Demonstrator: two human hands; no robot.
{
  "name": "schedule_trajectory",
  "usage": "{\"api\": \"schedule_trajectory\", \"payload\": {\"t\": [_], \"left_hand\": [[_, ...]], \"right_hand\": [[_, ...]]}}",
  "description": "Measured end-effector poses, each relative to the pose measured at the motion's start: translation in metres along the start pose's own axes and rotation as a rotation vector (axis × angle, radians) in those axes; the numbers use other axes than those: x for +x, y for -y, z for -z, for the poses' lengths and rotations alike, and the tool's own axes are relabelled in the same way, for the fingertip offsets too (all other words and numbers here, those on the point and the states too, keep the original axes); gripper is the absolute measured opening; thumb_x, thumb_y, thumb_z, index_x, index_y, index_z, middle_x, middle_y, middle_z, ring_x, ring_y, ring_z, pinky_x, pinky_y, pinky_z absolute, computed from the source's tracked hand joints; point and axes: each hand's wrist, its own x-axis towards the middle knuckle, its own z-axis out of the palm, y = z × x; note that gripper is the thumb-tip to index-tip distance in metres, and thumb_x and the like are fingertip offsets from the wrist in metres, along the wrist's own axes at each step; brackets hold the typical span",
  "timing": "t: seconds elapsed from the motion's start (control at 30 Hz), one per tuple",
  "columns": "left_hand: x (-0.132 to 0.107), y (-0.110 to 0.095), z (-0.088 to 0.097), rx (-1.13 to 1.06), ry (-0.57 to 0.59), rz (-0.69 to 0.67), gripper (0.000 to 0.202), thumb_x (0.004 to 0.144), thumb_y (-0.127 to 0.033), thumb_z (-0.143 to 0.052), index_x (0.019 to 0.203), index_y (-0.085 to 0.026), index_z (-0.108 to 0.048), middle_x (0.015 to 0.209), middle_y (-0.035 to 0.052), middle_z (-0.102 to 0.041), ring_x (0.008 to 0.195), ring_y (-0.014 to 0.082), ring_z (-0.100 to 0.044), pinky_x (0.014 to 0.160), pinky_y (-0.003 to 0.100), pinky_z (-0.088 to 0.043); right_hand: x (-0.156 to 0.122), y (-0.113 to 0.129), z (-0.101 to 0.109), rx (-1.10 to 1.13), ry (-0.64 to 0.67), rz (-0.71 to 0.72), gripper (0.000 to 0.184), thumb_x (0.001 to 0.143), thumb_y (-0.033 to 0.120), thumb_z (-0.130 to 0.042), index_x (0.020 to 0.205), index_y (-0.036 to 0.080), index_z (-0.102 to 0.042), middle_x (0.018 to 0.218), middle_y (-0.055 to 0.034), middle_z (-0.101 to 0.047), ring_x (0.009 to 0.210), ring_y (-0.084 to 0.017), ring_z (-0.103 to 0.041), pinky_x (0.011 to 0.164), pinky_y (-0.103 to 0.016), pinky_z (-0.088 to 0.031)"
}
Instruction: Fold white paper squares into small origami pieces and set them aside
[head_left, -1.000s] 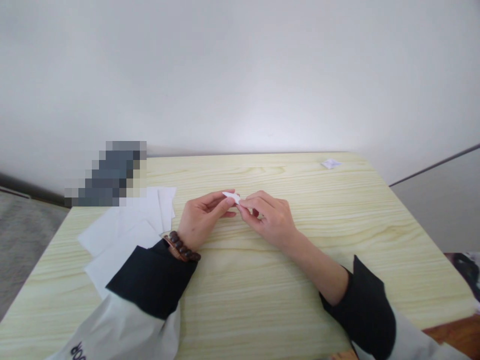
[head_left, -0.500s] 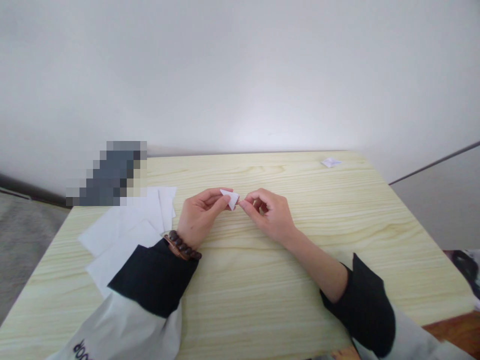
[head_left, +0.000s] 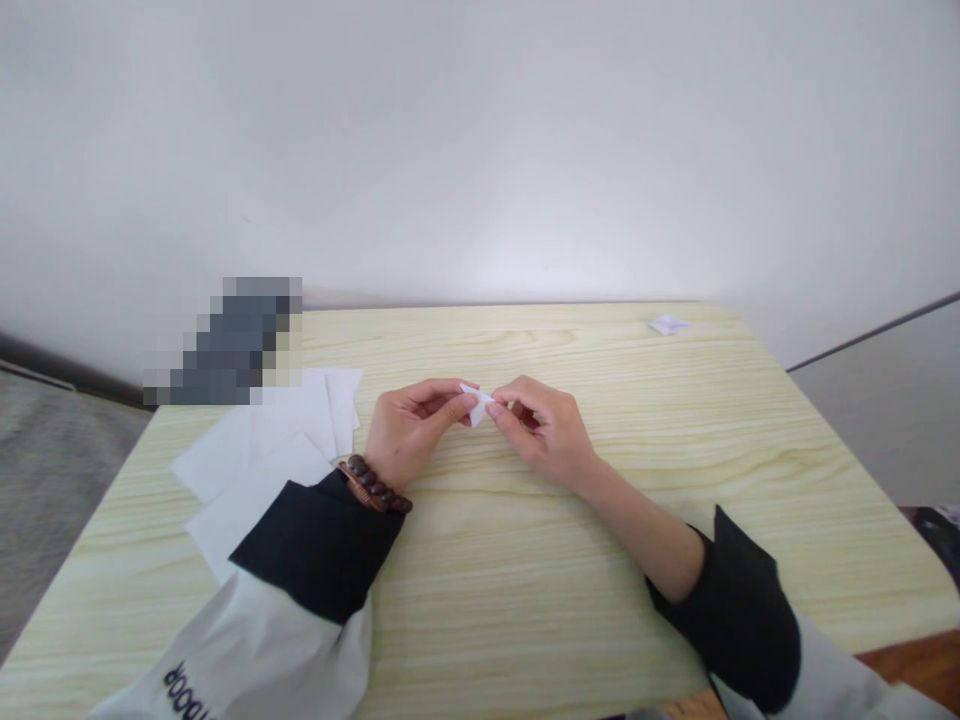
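Observation:
A small folded white paper (head_left: 477,406) is held between my two hands above the middle of the table. My left hand (head_left: 416,425) pinches its left side, thumb on top and fingers behind. The thumb and forefinger of my right hand (head_left: 546,425) are closed on its right edge, the other fingers curled in. Part of the paper is covered by the fingertips, so its full shape cannot be made out. One pointed corner sticks up and another points down.
Several loose white sheets (head_left: 262,480) overlap on the table's left side, partly under my left sleeve. Behind them is a dark blurred-out object (head_left: 236,340). Another folded white paper (head_left: 668,324) lies at the far right. A pale wall (head_left: 480,150) rises behind the wood-grain table (head_left: 510,600).
My right thumb and forefinger have closed on the right edge of the folded paper, and a narrow tip of it now shows between them. The whole view has shifted slightly.

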Motion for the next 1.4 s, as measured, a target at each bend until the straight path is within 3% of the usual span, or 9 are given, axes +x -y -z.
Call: {"api": "schedule_trajectory", "payload": {"t": [0.17, 0.27, 0.4, 0.5, 0.63, 0.83, 0.97, 1.13, 1.4], "left_hand": [[0.0014, 0.0006, 0.0004, -0.025, 0.065, 0.039, 0.031, 0.071, -0.038, -0.072, 0.091, -0.014, -0.071, 0.081, 0.0054, -0.073, 0.067, 0.0157, -0.065, 0.066, 0.030, -0.057], [0.0022, -0.0008, 0.0012, -0.037, 0.137, 0.009, 0.038, 0.073, -0.039, -0.070, 0.103, -0.016, -0.069, 0.076, 0.0033, -0.071, 0.063, 0.0137, -0.063, 0.065, 0.028, -0.056], [0.0031, -0.0024, 0.0014, -0.100, 0.196, -0.019, 0.031, 0.070, -0.036, -0.074, 0.093, -0.016, -0.069, 0.068, 0.0009, -0.068, 0.056, 0.0115, -0.059, 0.058, 0.026, -0.053], [0.0040, -0.0013, 0.0008, -0.120, 0.174, -0.003, 0.028, 0.065, -0.035, -0.078, 0.082, -0.015, -0.066, 0.070, 0.0013, -0.067, 0.056, 0.0117, -0.059, 0.056, 0.026, -0.053], [0.0044, 0.0018, 0.0002, -0.074, 0.059, 0.009, 0.026, 0.068, -0.037, -0.075, 0.074, -0.015, -0.064, 0.089, 0.0056, -0.070, 0.062, 0.0123, -0.063, 0.061, 0.028, -0.055], [0.0029, 0.0020, 0.0006, -0.068, 0.012, 0.075, 0.026, 0.064, -0.038, -0.078, 0.072, -0.015, -0.066, 0.074, 0.0026, -0.070, 0.063, 0.0153, -0.065, 0.061, 0.029, -0.057], [0.0029, -0.0002, -0.0008, -0.037, 0.014, 0.117, 0.033, 0.062, -0.039, -0.079, 0.081, -0.014, -0.069, 0.084, 0.0059, -0.072, 0.069, 0.0171, -0.067, 0.068, 0.032, -0.059], [0.0029, -0.0002, -0.0038, -0.016, -0.014, 0.138, 0.034, 0.064, -0.038, -0.078, 0.085, -0.014, -0.068, 0.079, 0.0040, -0.070, 0.074, 0.0200, -0.068, 0.060, 0.030, -0.060], [0.0015, -0.0065, -0.0022, 0.082, 0.015, 0.115, 0.029, 0.069, -0.031, -0.075, 0.092, -0.014, -0.073, 0.100, 0.0063, -0.073, 0.097, 0.0242, -0.067, 0.088, 0.034, -0.055]], "right_hand": [[0.0004, -0.0003, -0.0004, 0.118, -0.010, -0.113, 0.012, 0.087, 0.027, -0.052, 0.080, 0.019, -0.057, 0.065, 0.0025, -0.054, 0.049, -0.007, -0.044, 0.045, -0.020, -0.034], [0.0012, -0.0008, 0.0020, 0.310, 0.094, -0.247, 0.018, 0.089, 0.033, -0.050, 0.081, 0.018, -0.056, 0.058, 0.0043, -0.051, 0.045, -0.006, -0.042, 0.042, -0.020, -0.032], [0.0031, -0.0007, 0.0047, 0.440, 0.219, -0.309, 0.024, 0.090, 0.036, -0.049, 0.076, 0.017, -0.055, 0.054, 0.0056, -0.048, 0.045, -0.006, -0.043, 0.045, -0.019, -0.035], [0.0035, -0.0003, 0.0032, 0.387, 0.205, -0.310, 0.024, 0.090, 0.035, -0.049, 0.078, 0.017, -0.057, 0.055, 0.0050, -0.050, 0.045, -0.006, -0.046, 0.044, -0.018, -0.037], [0.0021, -0.0006, 0.0007, 0.311, 0.179, -0.288, 0.018, 0.089, 0.033, -0.050, 0.088, 0.017, -0.058, 0.067, 0.0014, -0.061, 0.047, -0.006, -0.052, 0.044, -0.017, -0.040], [-0.0006, -0.0039, -0.0013, 0.274, 0.210, -0.255, 0.017, 0.088, 0.033, -0.053, 0.091, 0.018, -0.060, 0.062, 0.0022, -0.060, 0.048, -0.008, -0.056, 0.046, -0.018, -0.042], [-0.0009, -0.0044, -0.0042, 0.153, 0.079, -0.207, 0.011, 0.085, 0.027, -0.056, 0.083, 0.018, -0.061, 0.070, 0.0003, -0.064, 0.049, -0.007, -0.054, 0.046, -0.018, -0.042], [-0.0009, -0.0068, -0.0040, -0.081, -0.046, -0.024, 0.005, 0.084, 0.021, -0.058, 0.084, 0.020, -0.062, 0.076, 0.0007, -0.066, 0.053, -0.007, -0.055, 0.052, -0.020, -0.044], [0.0000, -0.0073, -0.0030, -0.092, 0.023, -0.064, 0.008, 0.084, 0.026, -0.060, 0.085, 0.020, -0.064, 0.077, -0.0001, -0.068, 0.055, -0.008, -0.057, 0.054, -0.020, -0.045]]}}
